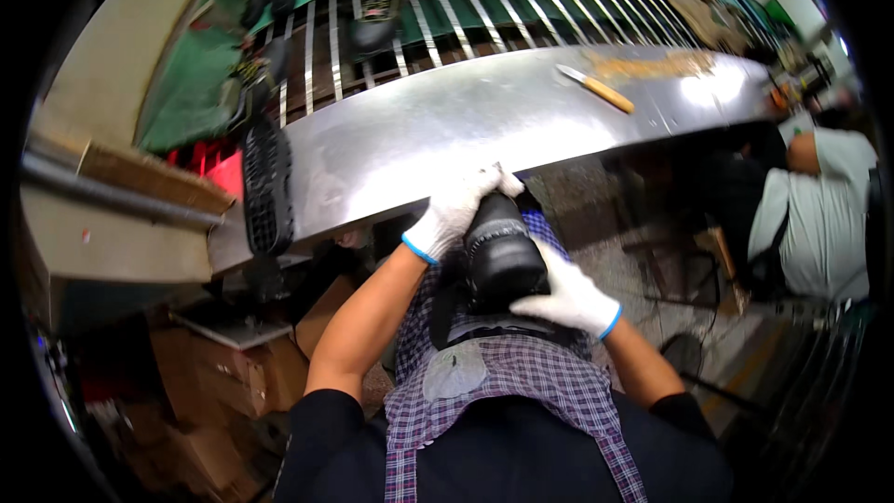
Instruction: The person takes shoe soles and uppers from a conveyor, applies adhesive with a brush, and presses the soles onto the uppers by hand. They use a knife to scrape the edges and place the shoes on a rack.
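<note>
A black shoe [503, 256] rests on my lap over a checked purple apron [521, 382], just under the edge of a shiny metal worktable [447, 121]. My left hand [452, 210], in a white glove, grips the shoe's front end near the table edge. On the shoe's right side, toward its near end, my right hand [570, 296], also white-gloved, presses against it. Both forearms are bare.
A wood-handled knife [596, 88] lies on the table, with yellowish residue [652, 63] beside it. A black sole [267, 188] stands at the table's left edge. Beyond runs a slatted conveyor [466, 9] carrying shoes. Cardboard boxes [223, 382] are stacked lower left. Another person [819, 205] sits at right.
</note>
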The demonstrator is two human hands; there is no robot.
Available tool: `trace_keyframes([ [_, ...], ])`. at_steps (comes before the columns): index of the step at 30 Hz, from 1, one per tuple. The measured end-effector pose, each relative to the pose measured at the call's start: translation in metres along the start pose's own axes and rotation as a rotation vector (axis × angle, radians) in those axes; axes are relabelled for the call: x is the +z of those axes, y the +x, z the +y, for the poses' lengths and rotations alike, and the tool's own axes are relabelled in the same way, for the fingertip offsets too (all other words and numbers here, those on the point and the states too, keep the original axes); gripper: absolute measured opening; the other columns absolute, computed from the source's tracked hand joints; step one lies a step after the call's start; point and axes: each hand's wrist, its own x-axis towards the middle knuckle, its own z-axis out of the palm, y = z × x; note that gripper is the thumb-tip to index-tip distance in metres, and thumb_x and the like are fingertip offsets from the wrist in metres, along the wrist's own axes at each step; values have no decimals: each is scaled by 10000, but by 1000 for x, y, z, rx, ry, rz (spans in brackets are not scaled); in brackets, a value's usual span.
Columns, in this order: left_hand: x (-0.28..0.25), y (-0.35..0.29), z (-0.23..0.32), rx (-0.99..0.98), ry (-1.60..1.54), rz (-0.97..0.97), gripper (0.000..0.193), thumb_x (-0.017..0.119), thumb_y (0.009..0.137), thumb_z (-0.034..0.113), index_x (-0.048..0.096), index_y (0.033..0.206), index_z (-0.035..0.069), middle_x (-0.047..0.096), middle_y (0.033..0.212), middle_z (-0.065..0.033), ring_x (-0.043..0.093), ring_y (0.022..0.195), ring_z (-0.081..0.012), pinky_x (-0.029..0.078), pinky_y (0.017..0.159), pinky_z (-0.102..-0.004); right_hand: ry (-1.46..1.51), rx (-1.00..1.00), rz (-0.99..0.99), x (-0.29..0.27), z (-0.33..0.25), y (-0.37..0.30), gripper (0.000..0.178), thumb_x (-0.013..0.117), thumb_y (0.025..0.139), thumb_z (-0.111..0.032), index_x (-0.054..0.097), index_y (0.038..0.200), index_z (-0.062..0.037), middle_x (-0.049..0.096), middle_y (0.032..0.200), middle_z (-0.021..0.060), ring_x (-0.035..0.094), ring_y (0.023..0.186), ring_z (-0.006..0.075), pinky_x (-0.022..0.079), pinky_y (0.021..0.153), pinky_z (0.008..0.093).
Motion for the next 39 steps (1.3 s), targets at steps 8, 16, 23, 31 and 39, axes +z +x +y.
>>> trace_keyframes([
  [8,21,23,11,-135,20,99,282,619,1121,215,732,1236,-17,765,1212,-113,714,1127,-200,587,1034,-353,-70,-216,188,-58,-64,52,1092,937,754,-494,433,1639,-101,330,1719,274,373,1571,488,355,1293,545],
  [16,-19,-24,4,22,139,89,286,575,1125,171,712,1255,-45,768,1193,-121,704,1117,-203,533,1078,-352,679,-213,-157,-18,-28,0,165,660,1080,-141,672,1186,-14,732,1128,142,737,821,225,628,796,365],
  [23,3,-47,32,-8,896,210,585,770,992,244,564,1502,44,658,1394,-203,660,1260,-301,539,1075,-419,-327,-372,440,-28,-78,27,839,949,756,-346,542,1408,-11,590,1334,263,609,1255,451,542,1049,506],
  [31,12,-44,51,-296,728,205,714,872,888,145,573,1512,-31,633,1476,-222,607,1344,-341,463,1191,-477,-236,-281,-78,-39,-25,124,1001,916,777,-334,394,1566,-8,555,1339,335,701,1104,523,598,904,537],
  [39,7,-63,37,-143,1087,239,838,902,886,224,503,1581,-21,621,1501,-220,589,1380,-335,488,1184,-472,-240,-504,183,-1,-3,125,796,880,730,-276,509,1374,7,540,1270,279,682,1023,496,575,869,545],
])
